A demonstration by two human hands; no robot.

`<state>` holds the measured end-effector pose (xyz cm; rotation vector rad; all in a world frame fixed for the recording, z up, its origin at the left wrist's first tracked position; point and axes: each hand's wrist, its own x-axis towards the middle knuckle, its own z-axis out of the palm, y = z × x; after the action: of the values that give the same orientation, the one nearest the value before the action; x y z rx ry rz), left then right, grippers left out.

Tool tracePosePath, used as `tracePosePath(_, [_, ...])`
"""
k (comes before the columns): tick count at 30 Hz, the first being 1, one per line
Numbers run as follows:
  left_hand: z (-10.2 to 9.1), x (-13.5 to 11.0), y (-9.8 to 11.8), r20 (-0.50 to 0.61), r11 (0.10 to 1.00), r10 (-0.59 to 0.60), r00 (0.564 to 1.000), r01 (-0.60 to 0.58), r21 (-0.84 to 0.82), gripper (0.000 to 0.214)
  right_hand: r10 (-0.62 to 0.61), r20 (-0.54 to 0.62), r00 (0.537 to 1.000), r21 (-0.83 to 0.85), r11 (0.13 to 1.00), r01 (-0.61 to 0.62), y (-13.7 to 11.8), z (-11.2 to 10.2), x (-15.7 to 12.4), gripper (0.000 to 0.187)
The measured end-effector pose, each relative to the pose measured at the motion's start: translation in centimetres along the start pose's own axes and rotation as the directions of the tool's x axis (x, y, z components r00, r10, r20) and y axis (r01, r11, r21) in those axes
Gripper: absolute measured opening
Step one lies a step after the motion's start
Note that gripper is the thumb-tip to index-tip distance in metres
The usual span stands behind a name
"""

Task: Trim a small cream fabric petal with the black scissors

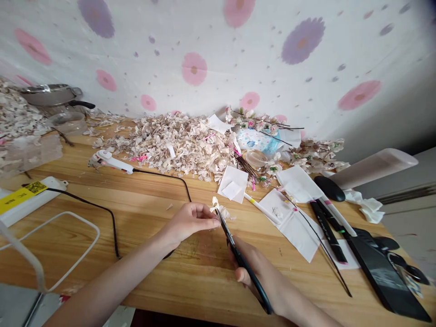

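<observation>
Left hand [190,222] pinches pale blossom [218,210]; right hand [255,268] holds black scissors [243,263] at it; petal heap [173,147] along surface's [163,272] back edge.

A yellow sticker [21,197] on a white plastic casing [20,214] carries a black-and-yellow QR code [35,187]. Beside the code, the sticker's small dark print is too blurred to read; no other writing is legible.

A small cream blossom [218,210], ragged and crumpled, sits pinched in the fingertips of the left hand [190,222]. Long black scissors [236,254] angle up from the right hand [255,277], their narrow tips touching the blossom's lower edge.
</observation>
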<state>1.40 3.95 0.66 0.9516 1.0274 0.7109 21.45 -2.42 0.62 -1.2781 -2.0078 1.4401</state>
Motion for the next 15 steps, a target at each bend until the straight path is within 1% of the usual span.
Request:
tracePosePath(5, [-0.38,0.27,-0.11,0.01,1.0,-0.013,1.0,0.013,0.016,0.021,0.007,0.028,1.0,0.025,1.0,-0.008,-0.18,-0.34,0.02,0.077])
tracePosePath(10, [-0.7,0.46,-0.12,0.055,0.999,-0.045,0.997,0.044,0.019,0.025,0.014,0.035,0.999,0.032,0.999,-0.015,-0.19,-0.52,0.0,0.079])
tracePosePath(15, [-0.73,0.65,-0.37,0.064,0.997,-0.075,0.995,0.076,-0.021,0.025,0.035,0.033,0.999,0.025,0.999,-0.036,-0.24,-0.71,-0.08,0.078])
